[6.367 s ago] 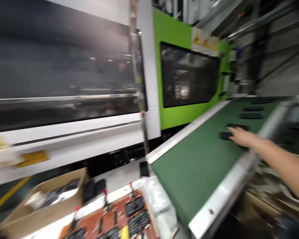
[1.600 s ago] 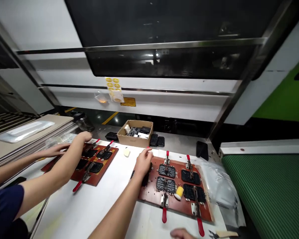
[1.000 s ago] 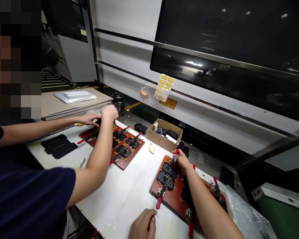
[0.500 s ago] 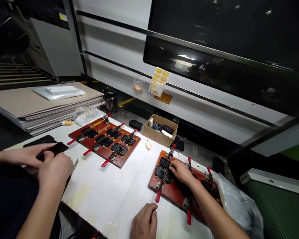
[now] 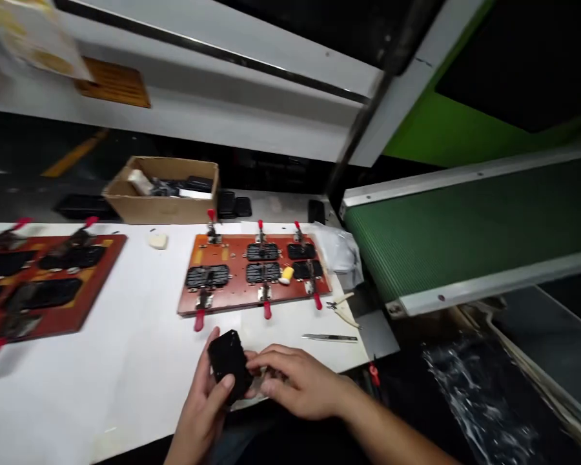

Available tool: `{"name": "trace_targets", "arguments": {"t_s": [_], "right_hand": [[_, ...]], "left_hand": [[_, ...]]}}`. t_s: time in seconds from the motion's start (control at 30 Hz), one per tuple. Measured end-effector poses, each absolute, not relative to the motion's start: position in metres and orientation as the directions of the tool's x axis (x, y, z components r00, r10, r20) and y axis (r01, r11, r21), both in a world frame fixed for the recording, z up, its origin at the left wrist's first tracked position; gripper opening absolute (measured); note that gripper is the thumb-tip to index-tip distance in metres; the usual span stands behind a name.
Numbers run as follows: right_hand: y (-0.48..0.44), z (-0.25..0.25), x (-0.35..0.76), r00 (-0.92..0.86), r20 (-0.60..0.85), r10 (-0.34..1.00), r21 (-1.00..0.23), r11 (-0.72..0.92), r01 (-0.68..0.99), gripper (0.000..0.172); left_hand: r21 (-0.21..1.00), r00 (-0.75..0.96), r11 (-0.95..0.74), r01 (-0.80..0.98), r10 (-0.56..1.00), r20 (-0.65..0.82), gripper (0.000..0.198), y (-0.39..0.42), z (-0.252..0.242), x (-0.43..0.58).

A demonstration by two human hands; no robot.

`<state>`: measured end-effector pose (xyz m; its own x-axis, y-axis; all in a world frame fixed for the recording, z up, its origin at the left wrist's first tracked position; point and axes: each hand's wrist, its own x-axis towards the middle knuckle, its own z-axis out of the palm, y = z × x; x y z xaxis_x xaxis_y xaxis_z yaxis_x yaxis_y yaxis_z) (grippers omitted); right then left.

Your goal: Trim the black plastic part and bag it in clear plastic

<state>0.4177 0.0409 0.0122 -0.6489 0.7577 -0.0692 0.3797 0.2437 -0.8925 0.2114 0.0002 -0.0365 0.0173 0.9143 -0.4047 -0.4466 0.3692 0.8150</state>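
My left hand (image 5: pixel 206 403) grips a black rectangular plastic cover (image 5: pixel 230 365), thumb across its face, just in front of the table's near edge. At the cover's right edge, my right hand (image 5: pixel 300 381) has its fingers bent and pinched against it. Beyond them lies a reddish-brown fixture board (image 5: pixel 237 294) with red-handled toggle clamps and several black plastic parts. Its back left place shows no black part. A yellow-and-white piece (image 5: pixel 286 276) rests on the board among the parts.
A second fixture board (image 5: pixel 94 284) lies left, blurred. Behind are a cardboard box (image 5: pixel 162 210) of parts and a cream-coloured block (image 5: pixel 158 241). Cutting pliers (image 5: pixel 343 313) and a tweezer-like metal tool (image 5: pixel 332 338) lie right, before the green conveyor belt (image 5: pixel 465 223).
The view has swung right; the other person's hands have left it. My right hand has come off the board, and a black cover is now in my hands; the board's back left place is bare.
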Motion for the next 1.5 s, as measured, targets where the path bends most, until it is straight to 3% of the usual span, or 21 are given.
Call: {"name": "trace_targets", "arguments": {"t_s": [0.07,0.13,0.2,0.23,0.37,0.47,0.6,0.83,1.07,1.23,1.37,1.5], "right_hand": [[0.042,0.003,0.466,-0.493,-0.140,0.859,-0.744,0.237,0.624,0.033],[0.048,-0.009,0.516,-0.280,-0.154,0.948,-0.490,0.173,0.855,0.035],[0.061,-0.020,0.558,-0.155,-0.134,0.979,-0.312,0.107,0.944,0.048],[0.069,-0.025,0.574,-0.141,-0.132,0.981,-0.283,0.099,0.954,0.054],[0.089,-0.032,0.607,-0.193,-0.114,0.975,-0.267,0.157,0.951,0.054],[0.075,-0.025,0.603,-0.296,-0.091,0.951,-0.326,0.252,0.911,0.053],[0.034,-0.004,0.573,-0.537,0.037,0.843,-0.469,0.489,0.735,0.048],[0.002,0.045,0.491,-0.770,0.238,0.592,-0.481,0.760,0.437,0.035],[0.005,0.056,0.445,-0.763,0.302,0.572,-0.484,0.781,0.394,0.021],[-0.001,0.052,0.432,-0.740,0.294,0.605,-0.518,0.751,0.409,0.021],[-0.003,0.054,0.425,-0.725,0.306,0.618,-0.518,0.746,0.418,0.020],[0.001,0.052,0.423,-0.728,0.332,0.600,-0.523,0.759,0.387,0.027]], "left_hand": [[0.776,0.096,0.439,-0.452,0.889,-0.448,0.098,-0.004,-0.030,0.225],[0.773,0.134,0.466,-0.431,0.880,-0.456,0.097,-0.010,-0.024,0.240],[0.775,0.158,0.476,-0.415,0.877,-0.454,0.095,-0.016,-0.020,0.254],[0.778,0.172,0.477,-0.410,0.878,-0.448,0.095,-0.018,-0.019,0.260],[0.786,0.216,0.461,-0.412,0.887,-0.407,0.093,-0.027,-0.018,0.273],[0.747,0.223,0.480,-0.460,0.877,-0.426,0.093,-0.039,-0.020,0.271],[0.639,0.270,0.504,-0.582,0.860,-0.433,0.088,-0.058,-0.022,0.258],[0.585,0.266,0.455,-0.672,0.885,-0.383,0.084,-0.075,-0.016,0.243],[0.707,0.125,0.431,-0.560,0.888,-0.442,0.098,-0.080,-0.009,0.243],[0.746,0.015,0.433,-0.505,0.869,-0.494,0.108,-0.079,-0.009,0.242],[0.741,0.027,0.466,-0.483,0.854,-0.520,0.120,-0.080,-0.012,0.236],[0.736,0.058,0.473,-0.484,0.857,-0.512,0.116,-0.086,-0.017,0.234]]}}
